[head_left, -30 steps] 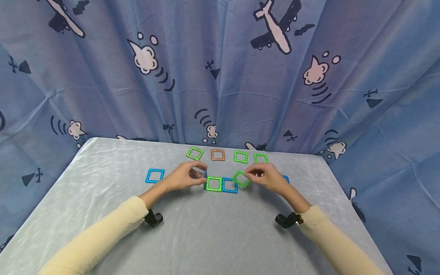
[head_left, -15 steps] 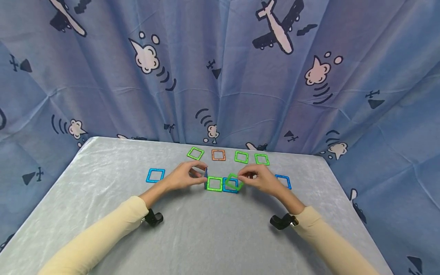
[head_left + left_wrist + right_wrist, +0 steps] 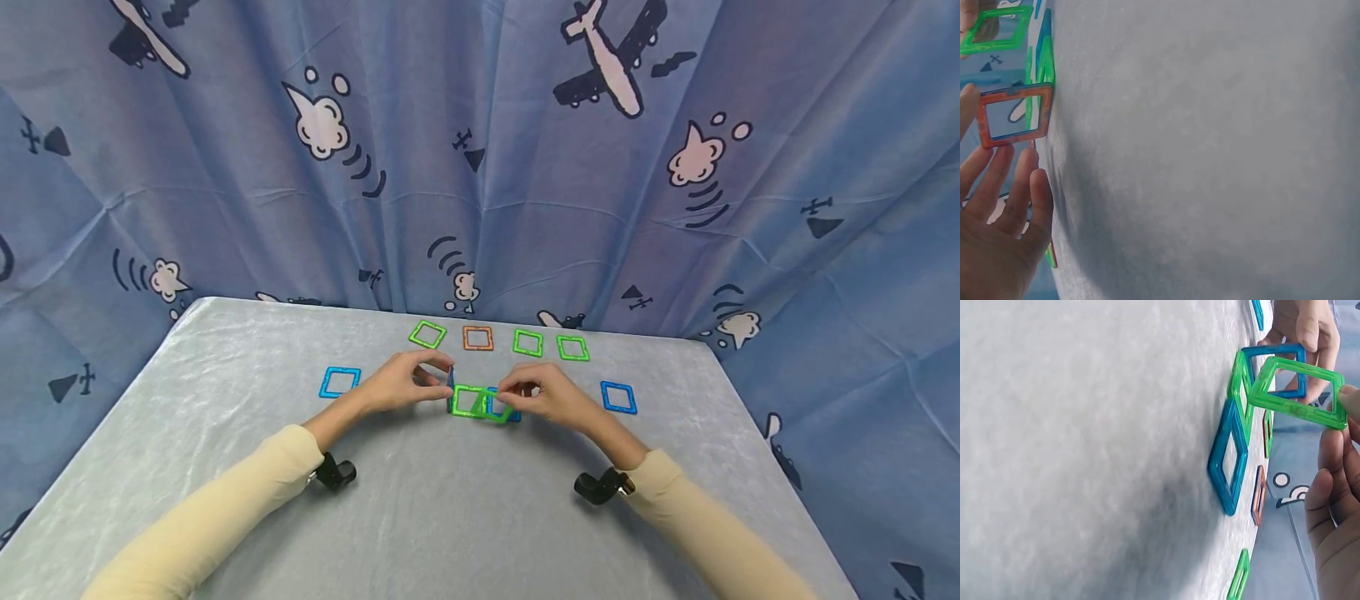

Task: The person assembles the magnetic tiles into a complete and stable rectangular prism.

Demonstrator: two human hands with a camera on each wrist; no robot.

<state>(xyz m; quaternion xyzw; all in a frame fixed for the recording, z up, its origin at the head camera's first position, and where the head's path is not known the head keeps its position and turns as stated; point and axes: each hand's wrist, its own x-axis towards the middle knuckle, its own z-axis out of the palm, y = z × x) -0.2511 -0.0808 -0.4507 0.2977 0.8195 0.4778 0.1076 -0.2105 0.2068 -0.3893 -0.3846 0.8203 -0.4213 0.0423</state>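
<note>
My left hand (image 3: 401, 383) grips an upright square magnetic tile frame (image 3: 451, 390) at the left edge of a flat green tile (image 3: 467, 387). That upright frame looks orange (image 3: 985, 122) with a blue top edge in the left wrist view, but blue (image 3: 1272, 349) in the right wrist view. Thumb and fingers of my right hand (image 3: 551, 393) pinch another green square tile (image 3: 1297, 410) by one side. It is tilted and overlaps the flat green tile and the flat blue tile (image 3: 1220, 434) joined beside it, partly hiding both in the head view.
Along the table's back lie a green tile (image 3: 427, 346), an orange tile (image 3: 477, 348) and two more green tiles (image 3: 528, 353). One blue tile (image 3: 341, 369) lies at left, another (image 3: 618, 409) at right. A patterned curtain (image 3: 480, 167) hangs behind the table (image 3: 465, 517).
My right hand has moved left with its green tile, from beside the flat blue tile to over the joined pair, uncovering the blue tile at right. My left hand stays in place.
</note>
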